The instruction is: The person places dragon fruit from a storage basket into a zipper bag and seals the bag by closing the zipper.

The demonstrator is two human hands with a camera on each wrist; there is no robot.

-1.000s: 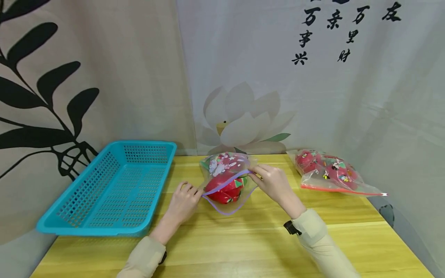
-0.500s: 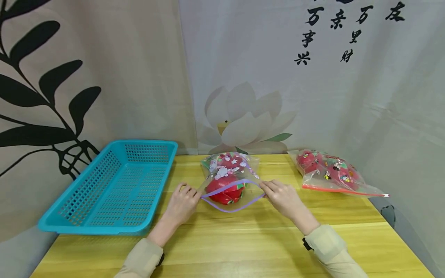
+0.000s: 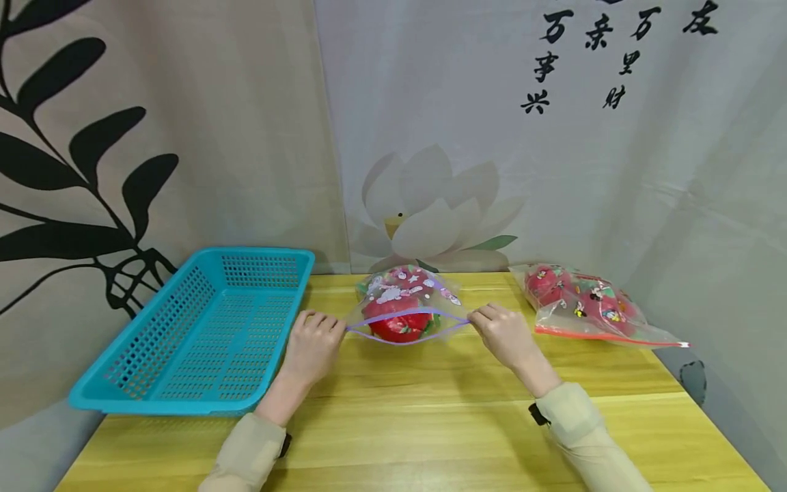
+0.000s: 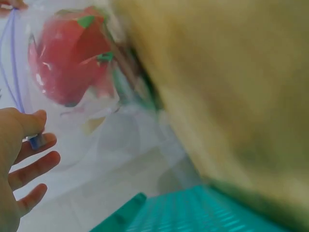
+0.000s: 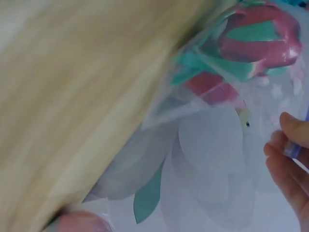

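Observation:
A clear zip bag (image 3: 443, 290) with white and pink prints and a purple zip edge sits at the table's far middle. Inside it are red round things with green parts; the nearer red one (image 3: 399, 322) shows through the plastic. My left hand (image 3: 315, 345) pinches the left end of the zip edge, thumb against forefinger, the other fingers loose in the left wrist view. At the opposite end my right hand (image 3: 504, 335) pinches the zip edge. Between the hands the mouth of the bag gapes slightly.
A blue plastic basket (image 3: 240, 355) stands on the left, close to the left hand. At the back right lies another zip bag (image 3: 639, 336) with a red edge and red things inside. A printed cloth (image 3: 264, 137) hangs behind the wooden table (image 3: 406, 437).
My right hand has moved rightward along the zip edge to its end. Both hands have since raised the bag's mouth, the left shifting left, and the mouth is now narrower and stretched wider.

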